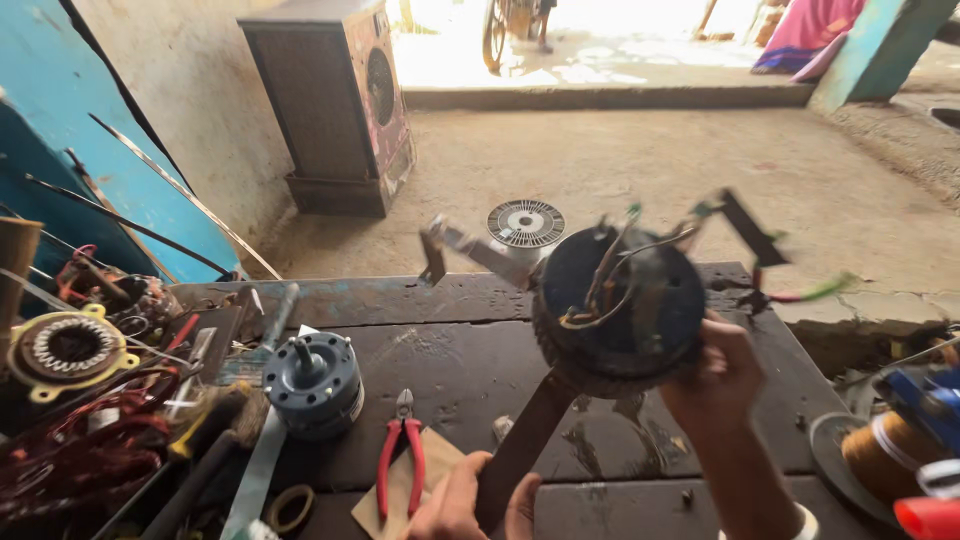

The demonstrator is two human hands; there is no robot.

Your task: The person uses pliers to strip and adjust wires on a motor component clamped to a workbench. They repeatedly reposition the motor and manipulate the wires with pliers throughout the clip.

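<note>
— Nearest?
— Left hand [462,500] wrapped round a flat bracket arm [520,445]; right hand [718,375] clasped on rim of fan motor [618,305], raised above workbench [470,350].
— Left of the grip?
— Red-handled pliers [402,455], then small blue motor [313,380], wound coil [68,345].
— Beyond?
— Round disc [525,223] on floor; metal cabinet [335,105] farther.

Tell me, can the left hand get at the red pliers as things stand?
Probably yes. The red pliers lie on the table just beside the left hand, nothing between them, but that hand is gripping a flat metal arm of the fan motor.
</note>
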